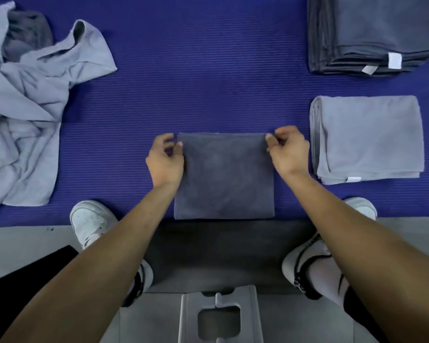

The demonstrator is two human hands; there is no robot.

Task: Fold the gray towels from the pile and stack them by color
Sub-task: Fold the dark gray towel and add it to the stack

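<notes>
A dark gray towel (224, 177), folded into a rectangle, lies flat on the blue mat (196, 95) right in front of me. My left hand (165, 162) pinches its far left corner, fingers curled. My right hand (289, 151) pinches the far right corner the same way. To the right sits a stack of folded light gray towels (368, 139). Behind that stack, at the far right, is a stack of folded dark gray towels (377, 33). The unfolded pile (27, 102) at the left is mostly light gray, with a dark towel showing at its top.
The mat's near edge runs just behind the folded towel, where my two white shoes (92, 224) stand on the gray floor. A gray device (219, 315) sits low in the view between my arms.
</notes>
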